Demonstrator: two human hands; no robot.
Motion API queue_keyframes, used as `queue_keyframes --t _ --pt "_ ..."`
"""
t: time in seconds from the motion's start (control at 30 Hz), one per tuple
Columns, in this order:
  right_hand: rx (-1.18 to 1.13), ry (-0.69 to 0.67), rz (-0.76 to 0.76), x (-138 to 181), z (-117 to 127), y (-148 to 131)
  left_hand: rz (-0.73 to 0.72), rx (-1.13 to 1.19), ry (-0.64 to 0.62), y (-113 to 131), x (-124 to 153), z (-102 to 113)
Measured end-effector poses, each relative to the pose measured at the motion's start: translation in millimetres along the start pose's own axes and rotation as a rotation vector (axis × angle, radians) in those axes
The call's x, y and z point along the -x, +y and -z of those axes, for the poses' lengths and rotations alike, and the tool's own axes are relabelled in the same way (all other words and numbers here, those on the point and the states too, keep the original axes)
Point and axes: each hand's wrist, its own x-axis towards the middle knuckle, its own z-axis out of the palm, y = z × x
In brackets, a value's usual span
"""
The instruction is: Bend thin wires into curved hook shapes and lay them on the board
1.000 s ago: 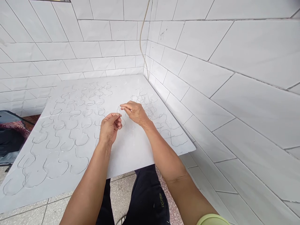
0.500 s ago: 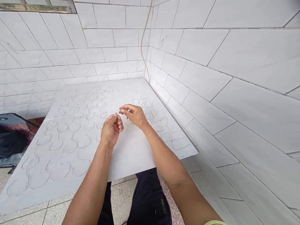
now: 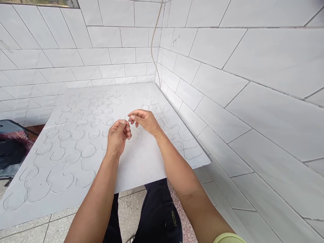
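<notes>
My left hand (image 3: 117, 138) and my right hand (image 3: 143, 120) meet above the middle of a white board (image 3: 141, 165). Both pinch a thin bent wire piece (image 3: 133, 135), whose loop hangs just below my fingers. The left fingers are curled shut on one end, while the right thumb and fingers are pressed together on the other. Several similar curved wire shapes (image 3: 76, 148) lie in rows on the board to the left, and more wire shapes (image 3: 174, 135) lie in a looser group on the right.
White tiled walls (image 3: 227, 101) close in behind and on the right, with a cord (image 3: 153, 40) hanging in the corner. A dark bag (image 3: 11, 145) sits on the floor at the left. My dark trousers (image 3: 154, 212) show below the board's near edge.
Both hands have stayed together over the board, with small finger shifts on the wire. The view has swayed up and back down slightly.
</notes>
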Motion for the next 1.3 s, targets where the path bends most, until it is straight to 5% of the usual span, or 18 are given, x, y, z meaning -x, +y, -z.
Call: queue_keyframes --t 0.43,0.6,0.77,0.9,1.3 --pt "0.047 0.017 0.076 2.3 6.0 0.4 0.103 0.128 -0.104 1.3 -1.0 2.0" --pt "-0.006 0.012 -0.016 2.0 5.3 -1.7 0.071 0.101 -0.084 -0.6 -1.5 0.4" --pt "-0.116 -0.191 -0.228 5.0 9.5 -6.4 -0.022 0.059 -0.008 -2.7 -2.1 1.6" --pt "-0.084 -0.328 -0.252 7.6 12.8 -8.5 -0.035 0.056 0.035 -3.8 -3.5 4.7" --pt "0.01 -0.239 -0.214 10.1 5.2 -13.5 -0.072 0.021 0.094 -5.8 -3.9 5.6"
